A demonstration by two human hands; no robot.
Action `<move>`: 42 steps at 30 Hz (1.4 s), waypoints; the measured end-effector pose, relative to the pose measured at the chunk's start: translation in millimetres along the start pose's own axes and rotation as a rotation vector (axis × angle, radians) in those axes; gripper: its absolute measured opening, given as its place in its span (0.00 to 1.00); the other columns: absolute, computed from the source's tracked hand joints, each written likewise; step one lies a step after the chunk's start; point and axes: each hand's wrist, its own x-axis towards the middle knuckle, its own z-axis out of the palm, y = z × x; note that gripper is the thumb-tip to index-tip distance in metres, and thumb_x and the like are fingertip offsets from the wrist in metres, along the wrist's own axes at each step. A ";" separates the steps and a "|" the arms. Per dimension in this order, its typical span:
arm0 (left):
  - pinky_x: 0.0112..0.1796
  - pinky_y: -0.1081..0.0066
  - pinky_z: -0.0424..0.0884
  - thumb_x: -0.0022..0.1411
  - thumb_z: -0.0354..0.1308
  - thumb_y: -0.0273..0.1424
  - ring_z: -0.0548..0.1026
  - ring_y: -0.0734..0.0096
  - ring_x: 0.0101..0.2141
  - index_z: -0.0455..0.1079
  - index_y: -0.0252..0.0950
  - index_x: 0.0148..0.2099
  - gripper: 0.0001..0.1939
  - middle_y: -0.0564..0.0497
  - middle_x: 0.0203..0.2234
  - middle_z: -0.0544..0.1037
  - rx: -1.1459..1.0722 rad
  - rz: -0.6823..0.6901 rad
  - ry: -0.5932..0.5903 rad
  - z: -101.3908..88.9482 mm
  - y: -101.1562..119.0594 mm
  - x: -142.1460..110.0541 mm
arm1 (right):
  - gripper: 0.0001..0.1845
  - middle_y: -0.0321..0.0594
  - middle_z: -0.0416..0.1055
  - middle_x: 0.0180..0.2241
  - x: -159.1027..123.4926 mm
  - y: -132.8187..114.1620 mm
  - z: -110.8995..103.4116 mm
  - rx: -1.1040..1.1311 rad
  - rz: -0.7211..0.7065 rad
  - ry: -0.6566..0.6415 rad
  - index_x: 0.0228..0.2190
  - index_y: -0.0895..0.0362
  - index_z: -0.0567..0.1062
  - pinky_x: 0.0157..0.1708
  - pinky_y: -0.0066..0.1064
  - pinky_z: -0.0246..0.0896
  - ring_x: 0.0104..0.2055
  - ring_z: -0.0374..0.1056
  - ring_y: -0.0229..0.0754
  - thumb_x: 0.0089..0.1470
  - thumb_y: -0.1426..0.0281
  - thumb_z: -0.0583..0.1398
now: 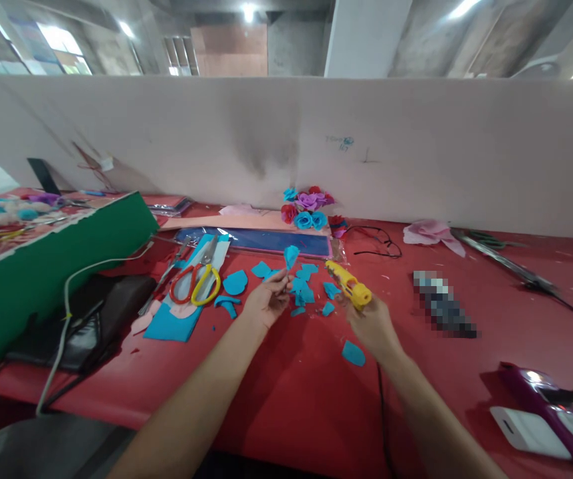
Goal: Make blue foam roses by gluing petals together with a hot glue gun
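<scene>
My left hand (271, 296) pinches the base of a small blue paper flower (291, 255), its petals pointing up. In my right hand (366, 319) is a yellow hot glue gun (349, 285), its nozzle pointing away to the upper left, apart from the flower. Loose blue petals (304, 291) lie scattered on the red table between and beyond both hands. One more blue petal (353, 353) rests closer to me, below the right hand. Left of my left hand lie a larger blue piece (235, 283) and scissors (205, 285) with red and yellow handles.
Finished paper flowers (309, 207) sit against the white partition (207, 146). Eyeglasses (376, 241), a pink crumpled sheet (431, 233) and a pixelated object (443, 305) lie on the right. A purple power strip (550, 406) holds a white plug. A green board (62, 273) and black bag (117, 309) stand left.
</scene>
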 end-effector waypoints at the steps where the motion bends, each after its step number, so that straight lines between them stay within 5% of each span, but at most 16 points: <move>1: 0.16 0.84 0.58 0.50 0.55 0.12 0.70 0.82 0.21 0.72 0.31 0.35 0.12 0.50 0.25 0.74 -0.001 0.061 -0.002 -0.9 6.2 0.3 | 0.21 0.43 0.70 0.27 2.5 4.1 -4.9 -0.166 -0.046 0.005 0.29 0.57 0.69 0.23 0.30 0.56 0.26 0.65 0.42 0.53 0.51 0.55; 5: 0.18 0.84 0.58 0.50 0.56 0.14 0.72 0.82 0.23 0.73 0.30 0.33 0.10 0.51 0.24 0.75 -0.044 0.394 0.031 -9.8 43.9 -2.0 | 0.18 0.54 0.69 0.37 2.1 28.9 -21.6 -0.657 -0.021 -0.152 0.37 0.60 0.68 0.24 0.34 0.57 0.29 0.69 0.48 0.54 0.57 0.57; 8: 0.20 0.84 0.58 0.48 0.60 0.17 0.72 0.83 0.23 0.74 0.31 0.31 0.08 0.51 0.23 0.76 -0.031 0.619 0.140 -21.5 70.4 -5.7 | 0.13 0.55 0.69 0.39 -3.1 42.2 -30.3 -0.777 0.007 -0.300 0.37 0.60 0.71 0.27 0.36 0.60 0.30 0.70 0.49 0.55 0.63 0.57; 11: 0.24 0.82 0.61 0.47 0.63 0.21 0.73 0.82 0.25 0.75 0.32 0.31 0.06 0.51 0.24 0.77 -0.024 0.805 0.239 -31.1 83.2 -7.8 | 0.15 0.57 0.69 0.40 -0.5 27.8 -28.1 -0.895 -0.050 -0.318 0.39 0.62 0.72 0.34 0.41 0.62 0.37 0.70 0.55 0.51 0.67 0.61; 14: 0.24 0.81 0.61 0.46 0.64 0.23 0.73 0.81 0.25 0.76 0.33 0.30 0.05 0.51 0.25 0.77 0.013 0.894 0.286 -35.1 85.3 -7.7 | 0.13 0.53 0.70 0.42 11.3 -18.0 0.6 -0.788 -0.242 -0.280 0.41 0.59 0.73 0.41 0.42 0.61 0.44 0.68 0.54 0.55 0.69 0.56; 19: 0.26 0.79 0.64 0.48 0.62 0.23 0.72 0.80 0.24 0.76 0.34 0.30 0.05 0.51 0.28 0.78 0.074 0.978 0.372 -39.8 86.4 -5.8 | 0.14 0.43 0.74 0.43 40.7 -88.2 90.6 -0.463 -0.371 -0.500 0.41 0.55 0.76 0.48 0.31 0.57 0.46 0.68 0.43 0.57 0.72 0.53; 23: 0.27 0.78 0.65 0.49 0.60 0.21 0.72 0.81 0.24 0.75 0.34 0.30 0.05 0.51 0.30 0.79 0.059 0.976 0.424 -42.2 87.3 -2.4 | 0.14 0.52 0.75 0.41 64.5 -95.4 135.3 -0.597 -0.241 -0.418 0.38 0.61 0.78 0.47 0.37 0.55 0.47 0.66 0.51 0.50 0.72 0.57; 29: 0.28 0.78 0.66 0.50 0.60 0.20 0.71 0.81 0.24 0.74 0.34 0.30 0.05 0.51 0.29 0.78 0.013 0.908 0.398 -37.4 85.8 -3.0 | 0.08 0.54 0.75 0.38 80.1 -86.5 151.5 -0.550 -0.191 -0.357 0.29 0.60 0.79 0.49 0.43 0.51 0.50 0.63 0.55 0.47 0.72 0.58; 33: 0.27 0.79 0.64 0.52 0.58 0.21 0.70 0.81 0.23 0.72 0.33 0.29 0.04 0.52 0.26 0.76 0.042 0.857 0.375 -36.4 86.0 -5.8 | 0.12 0.49 0.76 0.38 79.9 -88.1 144.5 -0.358 -0.125 -0.320 0.34 0.58 0.77 0.46 0.39 0.56 0.46 0.67 0.48 0.52 0.72 0.54; 35: 0.27 0.78 0.63 0.52 0.57 0.21 0.68 0.81 0.22 0.70 0.34 0.29 0.04 0.53 0.23 0.75 0.113 0.802 0.340 -34.8 82.8 -5.8 | 0.12 0.44 0.77 0.35 74.8 -89.7 132.4 -0.091 -0.031 -0.372 0.35 0.57 0.76 0.38 0.33 0.61 0.37 0.70 0.41 0.54 0.69 0.53; 38: 0.28 0.77 0.62 0.52 0.56 0.22 0.66 0.80 0.21 0.68 0.34 0.28 0.04 0.54 0.22 0.75 0.250 0.756 0.249 -27.9 71.1 -5.4 | 0.13 0.40 0.76 0.33 58.3 -90.7 106.0 0.702 0.302 -0.489 0.34 0.57 0.76 0.36 0.32 0.63 0.32 0.70 0.38 0.45 0.65 0.62; 42: 0.30 0.74 0.63 0.51 0.60 0.29 0.67 0.77 0.24 0.68 0.35 0.28 0.04 0.54 0.23 0.75 0.398 0.694 0.071 -12.6 49.3 -10.1 | 0.17 0.37 0.74 0.31 31.1 -87.6 73.7 0.974 0.455 -0.410 0.32 0.56 0.76 0.35 0.28 0.61 0.32 0.68 0.36 0.36 0.68 0.69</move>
